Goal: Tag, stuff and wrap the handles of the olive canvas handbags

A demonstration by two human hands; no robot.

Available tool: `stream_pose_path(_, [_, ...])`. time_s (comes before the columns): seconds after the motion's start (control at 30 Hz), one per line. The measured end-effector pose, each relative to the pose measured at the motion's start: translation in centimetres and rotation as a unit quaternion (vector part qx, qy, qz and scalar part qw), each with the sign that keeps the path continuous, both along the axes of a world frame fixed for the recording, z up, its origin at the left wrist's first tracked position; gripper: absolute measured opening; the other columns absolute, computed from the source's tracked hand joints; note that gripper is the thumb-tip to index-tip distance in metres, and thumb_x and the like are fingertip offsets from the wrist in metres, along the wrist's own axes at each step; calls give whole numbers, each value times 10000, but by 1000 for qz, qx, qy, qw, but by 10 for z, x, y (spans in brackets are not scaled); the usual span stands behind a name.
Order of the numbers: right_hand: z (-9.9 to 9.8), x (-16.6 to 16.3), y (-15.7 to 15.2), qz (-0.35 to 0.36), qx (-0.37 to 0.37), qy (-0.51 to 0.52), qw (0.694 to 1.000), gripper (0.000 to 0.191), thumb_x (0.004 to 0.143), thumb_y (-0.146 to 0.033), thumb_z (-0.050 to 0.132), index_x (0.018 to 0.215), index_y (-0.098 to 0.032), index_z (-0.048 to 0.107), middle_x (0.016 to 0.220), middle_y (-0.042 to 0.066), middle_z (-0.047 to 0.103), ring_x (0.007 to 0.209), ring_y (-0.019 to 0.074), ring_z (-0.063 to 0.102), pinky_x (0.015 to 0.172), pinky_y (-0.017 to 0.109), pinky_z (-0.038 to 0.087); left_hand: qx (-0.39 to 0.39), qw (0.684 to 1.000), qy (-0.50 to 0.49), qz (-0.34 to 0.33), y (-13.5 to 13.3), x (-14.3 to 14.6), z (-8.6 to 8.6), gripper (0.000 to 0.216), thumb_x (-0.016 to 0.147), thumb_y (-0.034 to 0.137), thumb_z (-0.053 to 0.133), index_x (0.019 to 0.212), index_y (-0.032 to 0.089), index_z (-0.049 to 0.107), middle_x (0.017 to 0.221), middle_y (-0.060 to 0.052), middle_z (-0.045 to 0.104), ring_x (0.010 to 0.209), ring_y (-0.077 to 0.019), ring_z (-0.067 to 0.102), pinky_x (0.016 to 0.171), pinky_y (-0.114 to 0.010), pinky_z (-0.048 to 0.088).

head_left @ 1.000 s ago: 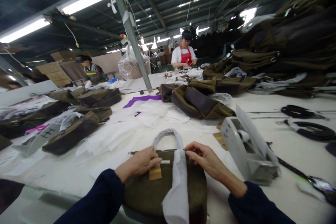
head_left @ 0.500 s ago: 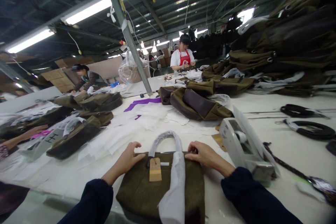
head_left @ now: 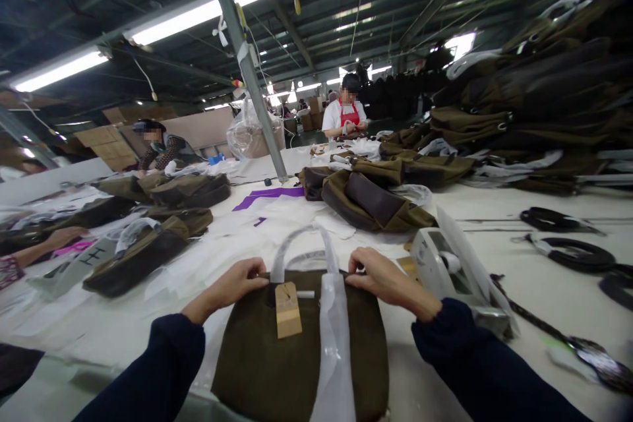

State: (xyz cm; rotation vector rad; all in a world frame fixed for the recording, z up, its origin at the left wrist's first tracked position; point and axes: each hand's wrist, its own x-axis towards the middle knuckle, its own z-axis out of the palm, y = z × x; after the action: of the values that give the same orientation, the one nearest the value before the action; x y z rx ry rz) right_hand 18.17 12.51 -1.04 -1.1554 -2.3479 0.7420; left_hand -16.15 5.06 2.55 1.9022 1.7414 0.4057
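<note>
An olive-green handbag (head_left: 270, 356) stands in front of me at the near edge of the table. My left hand (head_left: 242, 280) pinches its top edge at the left corner, fingers closed. At the right end of the same edge, my right hand (head_left: 378, 280) grips with thumb and bent fingers. Two handles wrapped in white film (head_left: 309, 231) rise between my hands, and a loose length of the white wrap (head_left: 333, 336) hangs down the bag's front. A brown paper tag (head_left: 287, 310) dangles by the left handle base, beside a small white label (head_left: 305, 294).
A white tape dispenser (head_left: 435, 257) stands right of the bag. Coiled black straps (head_left: 573, 252) lie farther right. Olive bags are heaped ahead (head_left: 378, 198) and at left (head_left: 148, 250). A co-worker's hand (head_left: 64, 237) reaches in from the left; other people work across the table.
Both hands have closed on the bag's top edge. The bag stands more upright, its front opened out flatter, and a second handle shows behind the first.
</note>
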Motion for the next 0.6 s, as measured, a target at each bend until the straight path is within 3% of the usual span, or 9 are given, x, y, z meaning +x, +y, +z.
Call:
stream_pose_path(0.13, [60, -3, 10, -17, 185, 48, 981, 115, 819, -194, 683, 870, -202, 581, 873, 23, 597, 879, 192, 517, 759, 286, 417, 113, 994, 8, 0, -17, -1, 58, 212, 859, 407, 565, 824, 198, 553, 787, 10, 576, 767, -172, 518, 696, -268, 385])
stream_pose_path(0.2, [83, -6, 11, -12, 280, 64, 958, 123, 834, -154, 671, 885, -204, 572, 917, 36, 622, 946, 209, 511, 806, 304, 438, 200, 978, 54, 8, -27, 2, 72, 182, 864, 378, 574, 837, 198, 571, 809, -4, 582, 777, -180, 526, 711, -279, 390])
stream_pose_path(0.27, [94, -7, 8, -2, 365, 74, 928, 94, 868, -142, 639, 879, -201, 567, 980, 52, 651, 999, 222, 500, 868, 330, 449, 261, 960, 99, 15, -38, 8, 73, 143, 874, 339, 561, 856, 199, 586, 834, -21, 587, 786, -190, 529, 715, -293, 393])
stream_pose_path(0.33, [90, -5, 3, -1, 428, 85, 900, 66, 906, -159, 602, 871, -200, 565, 1035, 56, 670, 1010, 224, 500, 904, 348, 456, 276, 953, 124, 8, -50, 16, 63, 111, 880, 301, 551, 861, 202, 600, 846, -35, 600, 805, -204, 535, 731, -310, 398])
stream_pose_path(0.4, [72, -1, -3, 4, 468, 88, 879, 68, 923, -159, 577, 869, -198, 572, 1064, 55, 680, 1004, 222, 511, 907, 353, 471, 250, 961, 118, -12, -62, 24, 50, 93, 887, 282, 554, 882, 211, 614, 870, -43, 624, 838, -214, 551, 762, -322, 412])
stream_pose_path(0.5, [38, 11, -11, 21, 480, 68, 874, 66, 921, -134, 571, 885, -186, 589, 1079, 63, 681, 1012, 224, 530, 905, 364, 491, 194, 978, 73, -29, -74, 36, 33, 132, 940, 271, 482, 934, 227, 607, 897, -39, 637, 852, -206, 574, 772, -317, 429])
stream_pose_path(0.6, [16, 24, -17, 15, 470, 65, 880, 52, 907, -131, 598, 914, -183, 598, 1111, 69, 678, 1036, 236, 536, 913, 383, 499, 186, 981, 63, 1, -72, 48, 24, 69, 947, 262, 475, 936, 228, 534, 879, -17, 601, 811, -194, 567, 732, -311, 425])
